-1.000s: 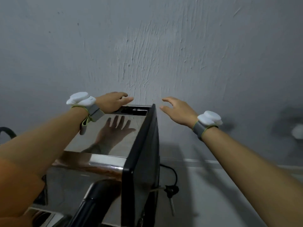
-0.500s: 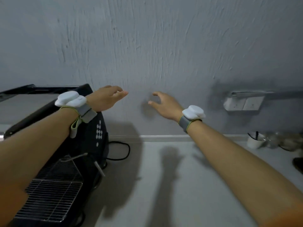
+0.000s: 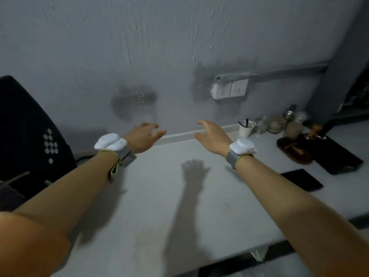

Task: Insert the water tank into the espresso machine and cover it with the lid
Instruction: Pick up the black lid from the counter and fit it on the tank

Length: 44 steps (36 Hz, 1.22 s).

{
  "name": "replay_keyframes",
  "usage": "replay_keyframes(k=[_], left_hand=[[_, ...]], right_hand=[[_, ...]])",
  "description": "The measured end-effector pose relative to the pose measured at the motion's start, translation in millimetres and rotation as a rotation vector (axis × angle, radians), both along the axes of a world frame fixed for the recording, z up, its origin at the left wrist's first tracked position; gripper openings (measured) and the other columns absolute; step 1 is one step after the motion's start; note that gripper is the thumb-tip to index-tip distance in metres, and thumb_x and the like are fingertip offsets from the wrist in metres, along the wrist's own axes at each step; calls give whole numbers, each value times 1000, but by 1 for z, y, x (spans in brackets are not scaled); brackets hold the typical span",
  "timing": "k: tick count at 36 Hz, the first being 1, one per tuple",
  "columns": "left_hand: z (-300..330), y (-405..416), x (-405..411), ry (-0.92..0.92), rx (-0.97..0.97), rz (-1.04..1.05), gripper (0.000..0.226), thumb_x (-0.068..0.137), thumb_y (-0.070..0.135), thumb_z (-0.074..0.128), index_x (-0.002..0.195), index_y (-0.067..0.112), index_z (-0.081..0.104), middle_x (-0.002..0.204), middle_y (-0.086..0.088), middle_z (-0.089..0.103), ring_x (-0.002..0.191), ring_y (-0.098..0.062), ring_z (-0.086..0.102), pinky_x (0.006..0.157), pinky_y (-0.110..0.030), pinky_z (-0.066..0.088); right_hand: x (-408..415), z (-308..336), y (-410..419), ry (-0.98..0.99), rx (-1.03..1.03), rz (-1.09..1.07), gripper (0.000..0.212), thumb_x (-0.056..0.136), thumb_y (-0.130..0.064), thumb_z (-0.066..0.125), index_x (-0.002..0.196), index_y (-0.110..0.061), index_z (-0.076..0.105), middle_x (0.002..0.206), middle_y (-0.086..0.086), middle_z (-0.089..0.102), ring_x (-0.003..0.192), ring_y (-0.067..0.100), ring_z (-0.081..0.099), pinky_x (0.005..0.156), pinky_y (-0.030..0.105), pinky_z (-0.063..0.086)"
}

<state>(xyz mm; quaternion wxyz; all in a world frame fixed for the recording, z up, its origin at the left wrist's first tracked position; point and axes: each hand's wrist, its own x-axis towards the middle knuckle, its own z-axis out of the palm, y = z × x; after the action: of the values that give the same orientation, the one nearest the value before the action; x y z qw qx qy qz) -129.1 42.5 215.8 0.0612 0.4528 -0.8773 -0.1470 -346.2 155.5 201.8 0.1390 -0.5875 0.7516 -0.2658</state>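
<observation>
The black espresso machine (image 3: 30, 136) fills the left edge of the view, showing its side with a pattern of white dots and part of its drip grille. My left hand (image 3: 143, 137) hovers over the grey counter to the right of the machine, fingers spread, holding nothing. My right hand (image 3: 211, 136) is stretched out beside it, about a hand's width to the right, also open with nothing in it. Both wrists wear white sensors on grey straps. No water tank or lid shows in the view.
The grey counter (image 3: 159, 206) runs to a grey wall with a double socket (image 3: 229, 89). At the back right stand a white cup (image 3: 245, 127), several jars (image 3: 279, 123), a dark wooden tray (image 3: 293, 151) and two black mats (image 3: 301, 179).
The view has swung right, away from the machine's top to the counter. Both hands have left the machine and moved right and down, still open.
</observation>
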Motion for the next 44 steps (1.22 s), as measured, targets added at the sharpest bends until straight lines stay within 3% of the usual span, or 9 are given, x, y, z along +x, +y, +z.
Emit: replay_keyframes(k=[5, 13, 25, 34, 40, 44], left_hand=[[-29, 29, -55, 28, 5, -13, 58, 93, 56, 34, 131, 15, 48, 137, -17, 50, 125, -36, 46, 107, -42, 37], [-82, 80, -182, 34, 110, 51, 63, 92, 59, 33, 137, 15, 42, 144, -14, 44, 128, -35, 44, 109, -47, 36], [-171, 156, -337, -84, 184, 3, 55, 95, 52, 36, 136, 16, 41, 141, -12, 44, 129, -33, 38, 105, -47, 38], [-237, 185, -405, -120, 245, -153, 48, 93, 41, 46, 130, 12, 45, 130, -13, 48, 121, -34, 42, 99, -45, 42], [-266, 193, -440, -152, 179, -292, 48, 91, 32, 51, 132, 6, 47, 132, -16, 48, 122, -36, 40, 102, -45, 39], [-276, 197, -454, -171, 96, -335, 44, 89, 24, 50, 129, 4, 51, 129, -17, 50, 118, -36, 43, 95, -45, 40]], right_hand=[[-57, -25, 31, 2, 7, -58, 55, 94, -34, 50, 142, -9, 38, 149, 14, 41, 138, 32, 37, 113, 36, 27], [-192, -77, 75, -40, 100, -56, 56, 94, -35, 49, 144, -14, 36, 152, 10, 37, 139, 31, 34, 115, 39, 28], [-335, -166, 139, -24, 286, -85, 51, 95, -31, 48, 142, -15, 40, 149, 10, 40, 135, 34, 36, 111, 39, 30], [-374, -223, 160, 60, 451, -5, 47, 93, -24, 51, 139, -14, 45, 144, 8, 43, 129, 33, 38, 109, 37, 34], [-388, -248, 159, 177, 475, 84, 45, 90, -25, 55, 134, -18, 49, 136, 5, 47, 125, 28, 39, 103, 39, 38], [-390, -260, 157, 291, 431, 116, 47, 88, -25, 56, 134, -21, 49, 131, 3, 51, 122, 27, 41, 100, 37, 35]])
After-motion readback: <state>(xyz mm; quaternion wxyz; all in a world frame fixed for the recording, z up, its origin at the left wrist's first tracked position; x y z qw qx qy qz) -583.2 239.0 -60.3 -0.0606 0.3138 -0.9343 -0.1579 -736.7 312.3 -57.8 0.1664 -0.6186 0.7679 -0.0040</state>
